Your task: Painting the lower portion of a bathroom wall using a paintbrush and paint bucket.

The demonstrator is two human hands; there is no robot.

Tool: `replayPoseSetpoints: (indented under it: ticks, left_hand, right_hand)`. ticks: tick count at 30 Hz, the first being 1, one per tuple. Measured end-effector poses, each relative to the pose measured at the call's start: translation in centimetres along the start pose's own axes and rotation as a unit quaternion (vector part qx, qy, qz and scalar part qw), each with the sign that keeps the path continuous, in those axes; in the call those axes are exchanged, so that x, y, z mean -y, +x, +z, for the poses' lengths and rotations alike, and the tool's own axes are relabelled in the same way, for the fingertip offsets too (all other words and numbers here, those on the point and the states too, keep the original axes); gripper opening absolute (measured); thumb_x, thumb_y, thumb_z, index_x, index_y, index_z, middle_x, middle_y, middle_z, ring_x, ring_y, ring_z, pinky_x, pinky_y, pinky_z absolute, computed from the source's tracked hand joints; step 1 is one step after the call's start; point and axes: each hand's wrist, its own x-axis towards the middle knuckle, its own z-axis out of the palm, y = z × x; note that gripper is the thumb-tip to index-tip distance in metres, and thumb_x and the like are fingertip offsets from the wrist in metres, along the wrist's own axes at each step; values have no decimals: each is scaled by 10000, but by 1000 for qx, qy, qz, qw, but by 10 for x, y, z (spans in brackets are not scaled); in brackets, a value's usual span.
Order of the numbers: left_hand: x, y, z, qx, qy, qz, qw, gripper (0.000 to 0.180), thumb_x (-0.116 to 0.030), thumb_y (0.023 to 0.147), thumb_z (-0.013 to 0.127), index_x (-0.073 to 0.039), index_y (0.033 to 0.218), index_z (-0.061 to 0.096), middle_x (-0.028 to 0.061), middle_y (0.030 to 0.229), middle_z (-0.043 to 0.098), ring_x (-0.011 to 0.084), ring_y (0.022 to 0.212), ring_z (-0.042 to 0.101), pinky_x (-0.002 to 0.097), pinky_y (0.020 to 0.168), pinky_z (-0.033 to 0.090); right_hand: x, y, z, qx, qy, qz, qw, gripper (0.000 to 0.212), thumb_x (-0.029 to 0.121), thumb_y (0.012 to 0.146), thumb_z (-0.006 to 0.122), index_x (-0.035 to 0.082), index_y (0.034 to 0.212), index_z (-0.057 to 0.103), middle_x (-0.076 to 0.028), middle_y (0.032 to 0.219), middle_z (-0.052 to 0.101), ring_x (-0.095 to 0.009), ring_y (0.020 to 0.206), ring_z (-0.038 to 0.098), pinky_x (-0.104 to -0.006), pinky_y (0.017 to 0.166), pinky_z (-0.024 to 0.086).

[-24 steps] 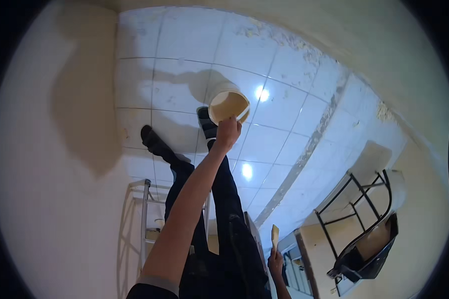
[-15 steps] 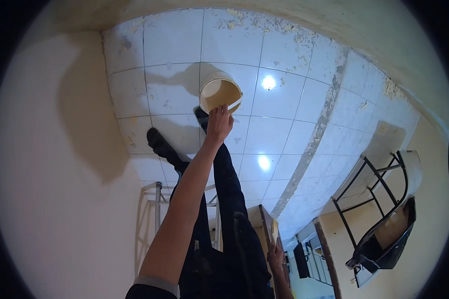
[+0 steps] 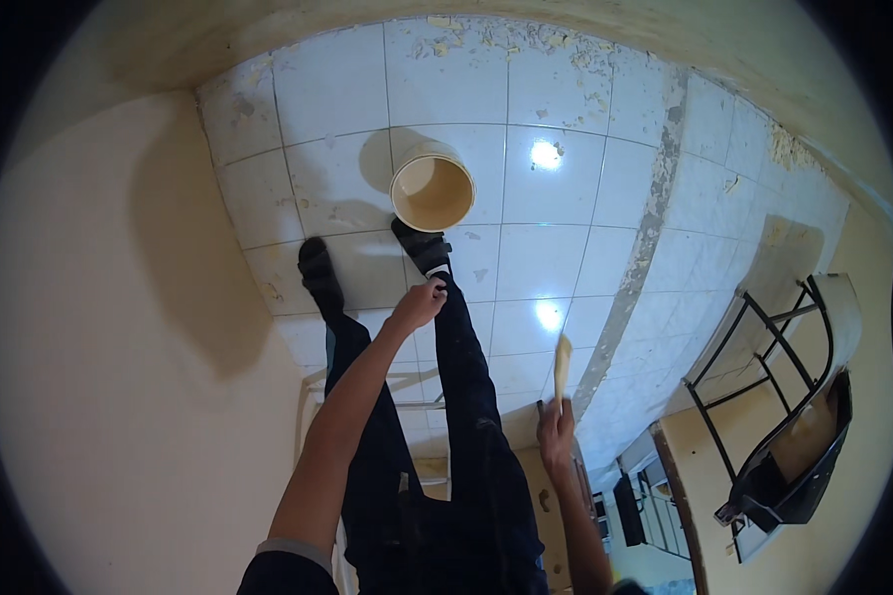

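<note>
The left hand, its fingers curled in narrow and nothing visible in them, hangs over the dark right trouser leg. The right hand grips a slim, tan, brush-like tool, which points up and away from the body. The left hand has just let go of the round cream plastic bucket and drawn back, so the bucket stands unheld and the left hand is free; the tool has come farther forward. The bucket stands mouth up just beyond the black right shoe, on the white tiled floor. Pale flakes litter the floor's far edge; a black metal-framed chair stands near its right edge.
</note>
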Motion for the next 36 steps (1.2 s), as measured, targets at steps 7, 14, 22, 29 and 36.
replayPoseSetpoints:
  ticks: [7, 14, 22, 29, 36]
  left_hand:
    - [27, 1, -82, -84, 78, -30, 993, 272, -222, 893, 515, -40, 1090, 564, 179, 917, 662, 305, 855, 650, 358, 762, 499]
    - [95, 22, -140, -141, -21, -8, 990, 264, -210, 901, 509, -55, 1109, 556, 131, 870, 653, 196, 792, 641, 301, 725, 494]
    - [188, -3, -145, -123, -12, -45, 991, 258, -217, 914, 510, -47, 1102, 558, 124, 903, 656, 197, 807, 639, 302, 745, 493]
    - [228, -40, -142, -108, 16, -68, 992, 220, -226, 906, 536, -49, 1032, 570, 150, 847, 655, 270, 766, 646, 347, 707, 496]
    - [200, -26, -160, -114, -8, -37, 993, 231, -234, 905, 540, -46, 1037, 567, 139, 838, 651, 248, 737, 639, 338, 696, 494]
  right_hand:
    - [94, 171, 168, 55, -182, -217, 957, 257, 223, 853, 498, -26, 908, 532, -291, 737, 592, -481, 730, 573, -537, 644, 452]
    - [145, 271, 275, 8, -283, -156, 946, 322, 260, 789, 545, -35, 897, 616, -252, 867, 641, -407, 856, 628, -461, 751, 508]
    - [128, 325, 308, -5, -357, -113, 927, 426, 333, 787, 560, 9, 1062, 583, -209, 1061, 609, -349, 993, 612, -428, 849, 491]
    - [137, 328, 313, -10, -376, -130, 917, 457, 357, 791, 561, 9, 1086, 566, -199, 1078, 606, -344, 1032, 597, -418, 868, 486]
    - [135, 307, 303, -36, -341, -113, 933, 464, 357, 771, 578, -8, 1059, 578, -230, 1060, 615, -376, 1014, 596, -442, 861, 484]
